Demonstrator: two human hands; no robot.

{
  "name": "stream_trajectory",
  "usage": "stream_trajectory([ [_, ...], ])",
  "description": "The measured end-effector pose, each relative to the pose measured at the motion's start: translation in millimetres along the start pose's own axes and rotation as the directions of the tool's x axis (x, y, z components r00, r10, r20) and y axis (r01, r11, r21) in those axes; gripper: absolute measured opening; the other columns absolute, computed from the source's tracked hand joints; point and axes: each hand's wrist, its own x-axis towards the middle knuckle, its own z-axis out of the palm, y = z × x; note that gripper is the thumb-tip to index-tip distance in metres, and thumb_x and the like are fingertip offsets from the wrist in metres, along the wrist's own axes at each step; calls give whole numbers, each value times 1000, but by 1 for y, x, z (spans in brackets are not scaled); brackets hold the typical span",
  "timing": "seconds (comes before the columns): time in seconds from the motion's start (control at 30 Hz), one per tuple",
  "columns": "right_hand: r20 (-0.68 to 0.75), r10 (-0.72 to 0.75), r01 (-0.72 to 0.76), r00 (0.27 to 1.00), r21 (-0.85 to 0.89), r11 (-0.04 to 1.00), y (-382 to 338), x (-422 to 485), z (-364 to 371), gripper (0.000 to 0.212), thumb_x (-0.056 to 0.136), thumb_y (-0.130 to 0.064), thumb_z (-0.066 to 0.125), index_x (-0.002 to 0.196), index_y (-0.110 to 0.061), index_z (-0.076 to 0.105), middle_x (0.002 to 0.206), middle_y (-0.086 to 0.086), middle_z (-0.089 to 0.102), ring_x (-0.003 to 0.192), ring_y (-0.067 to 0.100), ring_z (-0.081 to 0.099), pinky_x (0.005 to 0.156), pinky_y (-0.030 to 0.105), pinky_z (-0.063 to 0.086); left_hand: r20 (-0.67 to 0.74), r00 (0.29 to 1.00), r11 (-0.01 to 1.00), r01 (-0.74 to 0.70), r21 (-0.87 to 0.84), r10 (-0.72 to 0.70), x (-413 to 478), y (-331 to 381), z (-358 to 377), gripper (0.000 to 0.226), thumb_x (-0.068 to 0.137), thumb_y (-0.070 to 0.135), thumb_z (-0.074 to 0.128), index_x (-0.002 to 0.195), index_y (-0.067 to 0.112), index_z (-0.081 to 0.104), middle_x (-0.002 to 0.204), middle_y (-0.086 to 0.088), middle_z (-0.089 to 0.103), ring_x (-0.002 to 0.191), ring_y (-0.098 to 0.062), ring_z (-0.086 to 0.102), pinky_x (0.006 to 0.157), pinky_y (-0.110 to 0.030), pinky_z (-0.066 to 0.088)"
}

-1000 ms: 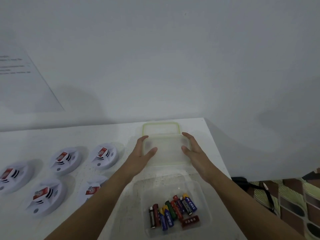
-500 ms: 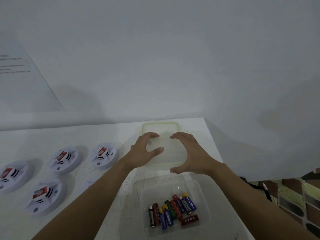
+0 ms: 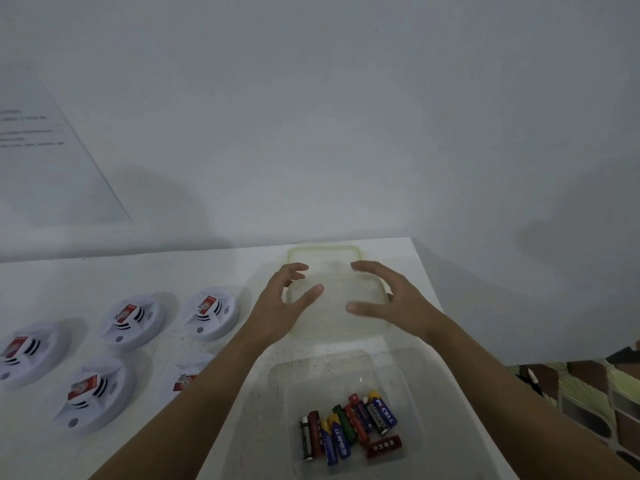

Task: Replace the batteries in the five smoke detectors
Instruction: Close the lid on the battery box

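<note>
Left hand and right hand, fingers spread and gripping nothing, flank the far clear plastic container; a careless grab could shove it off the table at its right edge.

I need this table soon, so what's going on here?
A person is working on a battery job. Both hands, the left hand and the right hand, are spread with loose fingers over a green-rimmed clear lid at the far side of the white table; no firm grip shows. An open clear container nearer the person holds mixed batteries. Five white smoke detectors sit on the left, untouched, one partly hidden by the left forearm.
</note>
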Motion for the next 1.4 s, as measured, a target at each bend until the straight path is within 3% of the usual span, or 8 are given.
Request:
stream_trajectory([
  [0.17, -373, 88, -92, 923, 7, 996, -7, 41, -4, 32, 92, -41, 69, 119, -24, 64, 122, -7, 65, 120, 11, 58, 99, 27, 44, -148, 980, 989, 143, 37, -136, 46, 3, -24, 32, 91, 38, 72, 120, 31, 62, 127, -2, 58, 113, -19, 59, 86, -30, 47],
  [0.33, -283, 366, -406, 887, -101, 908, -4, 93, -10, 55, 94, -34, 66, 141, -15, 46, 117, 8, 59, 116, 26, 55, 93, 31, 42, -50, 944, 920, 328, 214, -325, 89, 7, -23, 50, 91, 32, 71, 136, 24, 51, 135, -11, 52, 123, -28, 55, 100, -38, 48],
  [0.53, -278, 416, -460, 866, -119, 880, 11, 120, -4, 75, 82, -13, 80, 146, -7, 43, 142, 15, 51, 130, 29, 51, 102, 38, 48, -75, 921, 852, 384, 356, -383, 106, -2, -14, 70, 80, 16, 81, 140, 19, 44, 120, -14, 58, 102, -27, 56, 88, -34, 49],
  [0.73, -376, 290, -285, 880, 69, 956, 11, 112, -8, 39, 79, -2, 80, 113, -11, 64, 106, 3, 60, 88, 19, 57, 72, 29, 48, -96, 912, 879, 410, 243, -398, 113, -12, -21, 71, 79, 8, 83, 139, 12, 44, 124, -15, 60, 116, -31, 57, 97, -40, 51],
  [0.9, -452, 37, 15, 891, 111, 994, -20, 97, -13, 43, 79, 7, 75, 113, -15, 62, 83, 2, 61, 72, 14, 58, 74, 25, 52, -205, 967, 950, 201, 237, -154, 107, 2, -42, 29, 82, 8, 79, 107, 14, 66, 102, -12, 66, 84, -24, 59, 75, -29, 45],
  [1.03, -552, -165, 256, 817, 91, 963, -46, 73, -16, 22, 90, -2, 70, 98, -22, 74, 98, -1, 69, 89, 11, 68, 81, 29, 55, -337, 939, 994, -34, 108, 69, 78, 36, -72, 13, 87, 19, 78, 91, 28, 68, 92, -6, 66, 73, -20, 63, 72, -36, 53],
  [1.2, -490, -80, 249, 868, 290, 924, -59, 24, -5, 12, 98, -26, 65, 106, -28, 73, 122, 5, 64, 110, 20, 65, 90, 36, 57, -280, 948, 983, -120, 136, 154, 3, 71, -89, 2, 95, 42, 64, 94, 43, 65, 103, 6, 64, 65, -17, 64, 62, -31, 49],
  [1.4, -377, -145, 343, 915, 533, 773, -70, -41, 8, 13, 100, -5, 57, 105, -2, 69, 96, 0, 65, 93, 18, 62, 96, 39, 56, -203, 977, 983, -96, -157, 63, -77, 83, -87, 16, 93, 18, 66, 105, 28, 72, 108, -2, 75, 82, -21, 78, 74, -29, 63],
])
